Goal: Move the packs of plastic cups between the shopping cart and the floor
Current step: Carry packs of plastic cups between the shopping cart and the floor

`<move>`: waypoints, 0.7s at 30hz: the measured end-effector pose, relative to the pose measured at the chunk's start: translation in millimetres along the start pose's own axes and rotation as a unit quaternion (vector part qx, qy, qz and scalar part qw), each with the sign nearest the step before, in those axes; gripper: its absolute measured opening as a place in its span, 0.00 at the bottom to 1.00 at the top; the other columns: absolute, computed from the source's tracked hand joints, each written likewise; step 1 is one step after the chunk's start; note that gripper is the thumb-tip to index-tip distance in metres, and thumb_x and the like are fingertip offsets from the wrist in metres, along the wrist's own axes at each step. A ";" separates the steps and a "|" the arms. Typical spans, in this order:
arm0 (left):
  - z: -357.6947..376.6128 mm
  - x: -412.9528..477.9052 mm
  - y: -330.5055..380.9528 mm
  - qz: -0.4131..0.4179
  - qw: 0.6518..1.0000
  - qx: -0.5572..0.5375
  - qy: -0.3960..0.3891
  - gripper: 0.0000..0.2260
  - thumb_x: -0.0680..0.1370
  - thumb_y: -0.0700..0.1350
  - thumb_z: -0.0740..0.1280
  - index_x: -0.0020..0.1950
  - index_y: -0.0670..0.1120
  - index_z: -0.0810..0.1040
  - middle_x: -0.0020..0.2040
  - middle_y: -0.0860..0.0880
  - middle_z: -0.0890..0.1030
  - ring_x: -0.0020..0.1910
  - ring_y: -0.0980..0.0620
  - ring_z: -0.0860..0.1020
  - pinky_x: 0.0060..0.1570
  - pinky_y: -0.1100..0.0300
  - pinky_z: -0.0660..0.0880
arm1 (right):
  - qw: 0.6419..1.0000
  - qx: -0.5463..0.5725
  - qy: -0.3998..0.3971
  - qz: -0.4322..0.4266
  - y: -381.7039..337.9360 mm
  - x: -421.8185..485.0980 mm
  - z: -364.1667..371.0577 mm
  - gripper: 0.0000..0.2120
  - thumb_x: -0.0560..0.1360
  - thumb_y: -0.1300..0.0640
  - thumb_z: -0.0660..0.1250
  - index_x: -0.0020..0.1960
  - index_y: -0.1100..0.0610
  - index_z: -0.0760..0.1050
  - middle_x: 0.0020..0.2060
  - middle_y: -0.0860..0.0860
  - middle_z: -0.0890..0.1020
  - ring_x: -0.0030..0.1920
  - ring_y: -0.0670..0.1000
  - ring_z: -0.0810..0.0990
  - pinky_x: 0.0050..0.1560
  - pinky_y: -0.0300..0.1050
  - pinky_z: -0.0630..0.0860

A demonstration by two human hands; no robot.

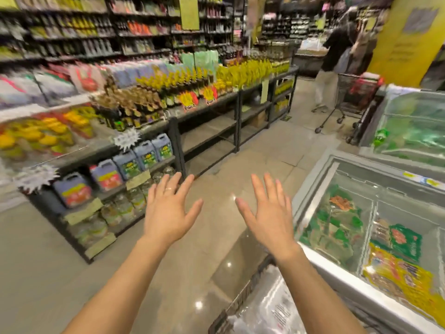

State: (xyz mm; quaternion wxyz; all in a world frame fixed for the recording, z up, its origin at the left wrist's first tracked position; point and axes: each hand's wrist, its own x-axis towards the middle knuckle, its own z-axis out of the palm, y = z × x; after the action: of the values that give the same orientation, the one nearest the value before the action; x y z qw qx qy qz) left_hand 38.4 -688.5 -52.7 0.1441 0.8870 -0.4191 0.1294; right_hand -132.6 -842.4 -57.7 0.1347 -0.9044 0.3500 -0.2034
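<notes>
Head view: our left grip [168,213] and right grip [267,213] spread empty; cup packs [272,306] sit below in cart [242,296], nearer right.

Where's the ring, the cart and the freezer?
Ring [168,188]: head view, the band on a finger.
Cart [240,297]: head view, its dark wire side.
Freezer [337,271]: head view, its white front rim.
</notes>
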 end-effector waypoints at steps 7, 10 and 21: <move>-86.5 -30.8 -121.7 -0.091 0.992 0.039 0.074 0.33 0.75 0.67 0.49 0.76 0.54 0.66 0.75 0.46 0.68 0.75 0.42 0.62 0.72 0.42 0.58 | 0.992 0.011 0.027 -0.121 -150.5 27.1 -2.2 0.39 0.72 0.29 0.40 0.79 0.44 0.50 0.79 0.52 0.53 0.78 0.57 0.48 0.75 0.57 0.49; -123.7 -49.7 -177.6 -0.128 0.985 0.055 0.106 0.33 0.75 0.68 0.48 0.76 0.54 0.66 0.75 0.46 0.67 0.76 0.42 0.61 0.72 0.41 0.58 | 0.985 0.021 0.039 -0.169 -222.9 32.4 3.1 0.40 0.71 0.28 0.41 0.79 0.44 0.51 0.79 0.52 0.54 0.78 0.57 0.49 0.75 0.58 0.51; -229.5 -145.6 -372.3 -0.253 0.941 0.135 0.179 0.33 0.75 0.66 0.50 0.76 0.52 0.67 0.74 0.45 0.69 0.75 0.42 0.63 0.71 0.40 0.60 | 0.943 0.054 0.028 -0.327 -462.6 17.1 55.1 0.38 0.75 0.28 0.48 0.79 0.44 0.49 0.79 0.51 0.52 0.79 0.56 0.48 0.76 0.58 0.50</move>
State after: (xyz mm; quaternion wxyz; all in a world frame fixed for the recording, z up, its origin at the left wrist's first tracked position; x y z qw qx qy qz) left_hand 214.6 -276.0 53.8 0.1237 0.9371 -0.1268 0.3009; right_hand 171.9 -516.1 77.0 0.0996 -0.9544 0.0273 -0.2802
